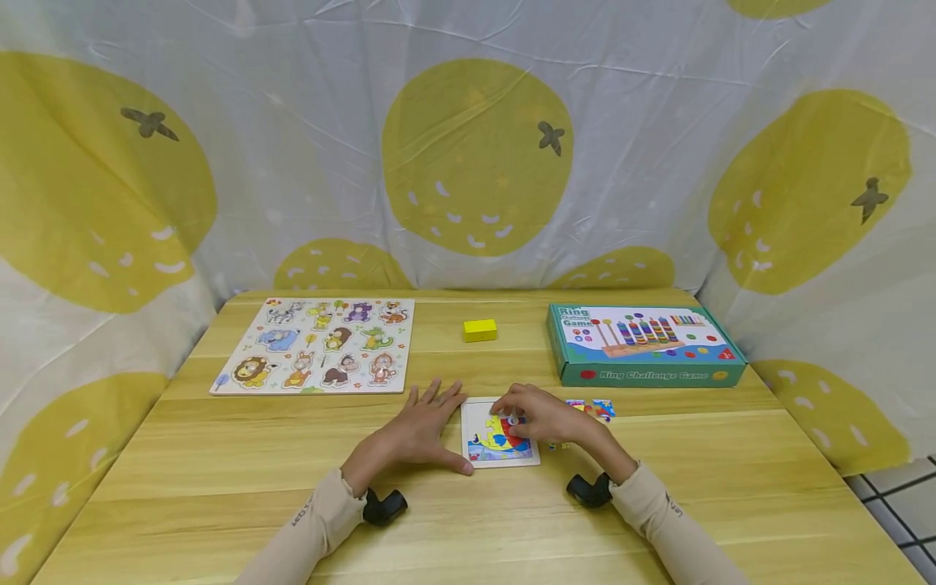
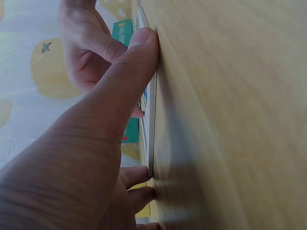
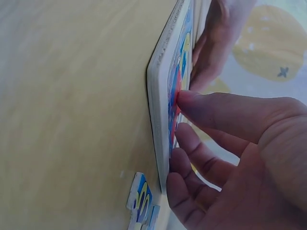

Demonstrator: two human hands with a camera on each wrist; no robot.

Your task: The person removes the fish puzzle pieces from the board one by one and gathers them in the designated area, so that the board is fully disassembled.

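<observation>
A small jigsaw board (image 1: 500, 465) with a pale frame lies on the table, partly filled with yellow, red and blue pieces. My left hand (image 1: 420, 432) is spread along its left side, thumb at the near corner and fingertips at the far one. Over the board, my right hand (image 1: 537, 413) has curled fingers and pinches a red puzzle piece (image 1: 522, 429) against the picture. In the right wrist view the thumb touches red, and the other fingertips rest close to the board's edge. Loose puzzle pieces (image 1: 604, 408) lie just right of the board, partly behind the right hand.
An animal peg puzzle (image 1: 314, 345) lies at the back left of the wooden table (image 1: 409, 536). A yellow block (image 1: 479, 330) sits at the back middle, and a green Ring Challenge Game box (image 1: 647, 345) at the back right. A fruit-print curtain (image 1: 314, 146) surrounds the table.
</observation>
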